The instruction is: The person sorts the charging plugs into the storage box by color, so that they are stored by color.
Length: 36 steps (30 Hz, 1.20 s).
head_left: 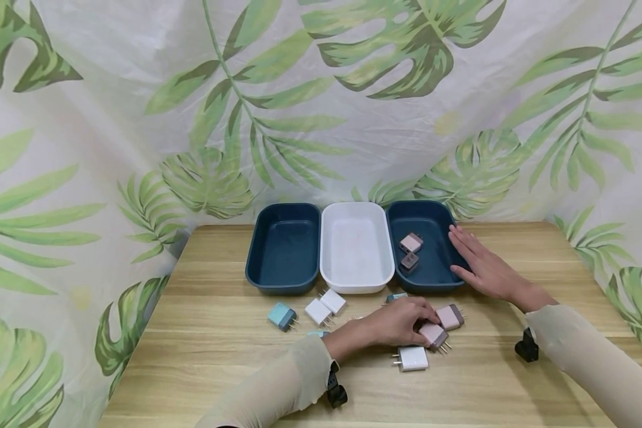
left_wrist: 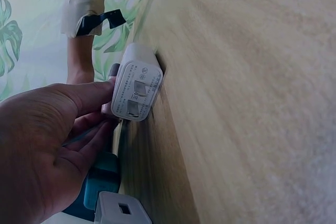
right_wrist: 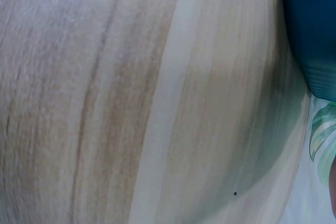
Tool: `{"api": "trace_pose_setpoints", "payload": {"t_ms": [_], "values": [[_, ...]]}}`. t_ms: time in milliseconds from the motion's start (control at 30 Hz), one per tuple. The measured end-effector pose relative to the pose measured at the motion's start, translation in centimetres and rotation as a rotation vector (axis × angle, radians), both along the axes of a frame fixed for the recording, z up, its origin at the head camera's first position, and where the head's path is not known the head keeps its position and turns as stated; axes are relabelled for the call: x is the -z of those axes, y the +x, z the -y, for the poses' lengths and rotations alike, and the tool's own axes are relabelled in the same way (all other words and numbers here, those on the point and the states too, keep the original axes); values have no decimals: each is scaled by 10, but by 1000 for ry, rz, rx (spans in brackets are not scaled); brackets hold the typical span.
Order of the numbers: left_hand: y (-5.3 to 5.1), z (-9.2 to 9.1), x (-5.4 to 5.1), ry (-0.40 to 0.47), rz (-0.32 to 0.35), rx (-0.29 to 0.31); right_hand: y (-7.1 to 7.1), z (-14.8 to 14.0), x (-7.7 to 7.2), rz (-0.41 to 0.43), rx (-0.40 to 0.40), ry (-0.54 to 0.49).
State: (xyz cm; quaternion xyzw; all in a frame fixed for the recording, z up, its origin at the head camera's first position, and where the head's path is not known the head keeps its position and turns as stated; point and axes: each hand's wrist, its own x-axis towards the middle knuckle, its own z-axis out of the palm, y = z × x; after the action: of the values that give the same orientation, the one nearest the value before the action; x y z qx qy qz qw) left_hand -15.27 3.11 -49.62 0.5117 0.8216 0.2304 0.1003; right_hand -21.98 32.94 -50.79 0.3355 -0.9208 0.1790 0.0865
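My left hand [head_left: 396,321] pinches a pink charger plug [head_left: 433,334] with a brown prong end, low over the table. Another pink charger plug [head_left: 452,317] lies just beyond it. Closer to me sits a white charger plug [head_left: 413,358], which also shows in the left wrist view, its pronged face [left_wrist: 137,92] in front of the pinched plug. My right hand [head_left: 487,270] touches the right side of the right dark blue tray [head_left: 433,209] with fingers straight. Inside that tray lie a pink plug [head_left: 411,242] and a brown plug [head_left: 409,262].
A white tray [head_left: 356,285] stands between the right tray and the left dark blue tray [head_left: 283,289]. Two white plugs [head_left: 318,312] lie in front, beside a teal plug [head_left: 281,315]. Another teal plug [head_left: 396,297] is partly hidden behind my left hand. A leaf-patterned cloth [head_left: 278,148] hangs behind the table.
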Motion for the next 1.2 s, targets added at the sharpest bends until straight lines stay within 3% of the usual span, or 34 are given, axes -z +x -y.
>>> {"api": "trace_pose_setpoints", "payload": {"t_ms": [367, 1200], "values": [[-3, -2, 1, -11, 1, 46, 0, 0, 1, 9, 14, 1], [-3, 1, 0, 29, -4, 9, -2, 0, 3, 2, 18, -4]]}}
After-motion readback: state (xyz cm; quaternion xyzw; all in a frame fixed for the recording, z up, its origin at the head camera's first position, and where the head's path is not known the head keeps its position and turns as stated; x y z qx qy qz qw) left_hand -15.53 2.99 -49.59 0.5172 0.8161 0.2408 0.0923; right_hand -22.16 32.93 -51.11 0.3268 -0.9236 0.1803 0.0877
